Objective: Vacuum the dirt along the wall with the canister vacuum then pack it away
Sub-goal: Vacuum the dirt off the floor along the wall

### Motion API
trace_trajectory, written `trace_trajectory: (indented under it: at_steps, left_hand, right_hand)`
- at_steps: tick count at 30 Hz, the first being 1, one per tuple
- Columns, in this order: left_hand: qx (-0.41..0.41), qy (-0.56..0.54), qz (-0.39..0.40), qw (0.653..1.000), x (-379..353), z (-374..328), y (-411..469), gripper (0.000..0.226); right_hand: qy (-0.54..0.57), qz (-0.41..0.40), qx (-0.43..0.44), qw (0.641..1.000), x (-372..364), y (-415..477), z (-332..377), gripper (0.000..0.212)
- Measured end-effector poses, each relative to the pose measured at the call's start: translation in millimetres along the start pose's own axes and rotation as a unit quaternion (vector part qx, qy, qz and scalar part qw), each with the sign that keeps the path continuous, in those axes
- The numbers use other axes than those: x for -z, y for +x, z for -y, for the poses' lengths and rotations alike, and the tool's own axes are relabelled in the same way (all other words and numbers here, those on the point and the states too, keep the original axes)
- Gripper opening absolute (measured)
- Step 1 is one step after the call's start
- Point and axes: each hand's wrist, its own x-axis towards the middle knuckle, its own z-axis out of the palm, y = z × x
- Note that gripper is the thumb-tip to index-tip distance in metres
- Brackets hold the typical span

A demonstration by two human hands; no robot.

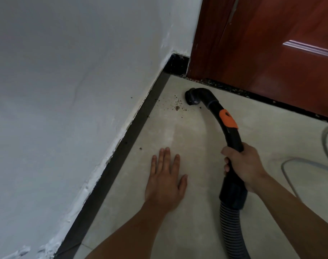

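Observation:
A black curved vacuum handle [225,118] with an orange slider reaches toward the corner; its open nozzle end [192,99] rests on the pale floor tile. Brown dirt crumbs [176,106] lie scattered just left of the nozzle, close to the dark strip along the white wall [75,81]. My right hand [241,167] is wrapped around the handle's lower part, above the ribbed grey hose [230,227] that runs off the bottom edge. My left hand [166,181] lies flat on the floor, fingers spread, holding nothing. The canister itself is out of view.
A reddish-brown wooden door [271,43] with a dark threshold closes the far side. A grey cord [299,165] loops over the floor at the right. One stray crumb [140,148] sits near the dark strip, ahead of my left hand.

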Motion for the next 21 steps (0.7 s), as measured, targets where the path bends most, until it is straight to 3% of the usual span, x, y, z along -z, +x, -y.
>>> trace_trajectory:
  at_steps: [6,14,21]
  left_hand:
    - [-0.003,-0.003,0.004,1.0,-1,1,1,0.066]
    - [-0.005,0.002,0.002,1.0,0,0,1,0.066]
    - [-0.006,-0.003,0.0,1.0,0,1,1,0.066]
  right_hand:
    - [-0.055,0.046,0.02,0.997,-17,-5,2,0.009]
    - [-0.041,0.06,0.017,0.997,-41,6,24,0.011]
    - [-0.119,0.094,0.045,0.987,-33,-17,7,0.012]
